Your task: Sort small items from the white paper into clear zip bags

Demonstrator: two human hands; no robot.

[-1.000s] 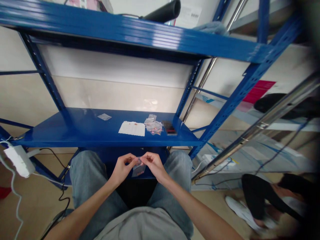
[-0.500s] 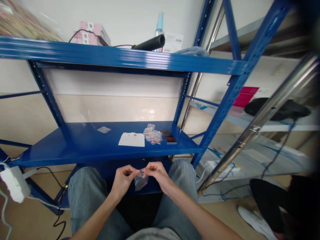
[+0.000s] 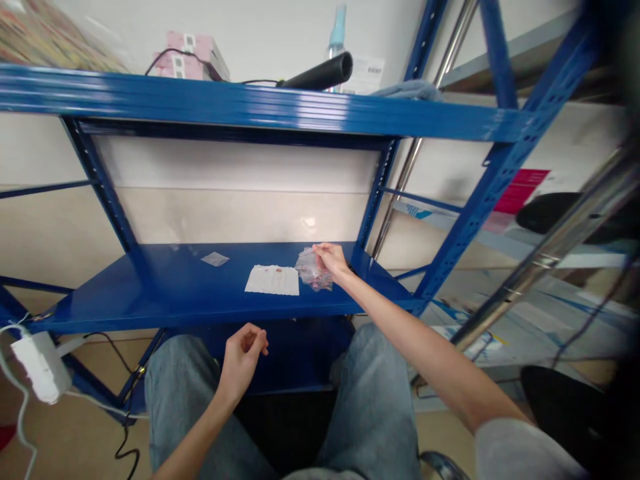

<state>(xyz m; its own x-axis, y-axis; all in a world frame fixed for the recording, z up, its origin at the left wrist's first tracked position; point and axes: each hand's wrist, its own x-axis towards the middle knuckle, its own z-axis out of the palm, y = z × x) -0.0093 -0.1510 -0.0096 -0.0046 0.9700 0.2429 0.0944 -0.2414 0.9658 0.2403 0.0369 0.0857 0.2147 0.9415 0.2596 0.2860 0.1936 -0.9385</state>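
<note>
My right hand (image 3: 330, 259) reaches over the blue shelf, its fingers pinched on a small clear plastic bag (image 3: 311, 259). This bag overlaps other clear bags (image 3: 320, 283) with small reddish pieces inside, so where one ends and another begins is hard to tell. My left hand (image 3: 245, 357) hovers above my left knee with its fingers curled in, and nothing shows in them. Left of the bags lies a white sheet of paper (image 3: 273, 283) with a couple of tiny reddish bits near its top edge. A flat clear bag (image 3: 215, 259) lies farther left.
The blue shelf board (image 3: 150, 293) spans the front. Above it runs an upper shelf beam (image 3: 240, 100) bearing pink boxes (image 3: 187, 57), a black tube (image 3: 320, 72) and a spray bottle (image 3: 337, 33). A white power adapter (image 3: 41, 367) hangs at left. A metal pole (image 3: 515, 287) slants at right.
My right hand has moved from my lap up to the shelf with the plastic bag. My left hand has let go of it and stays low, fingers curled. The view has shifted slightly.
</note>
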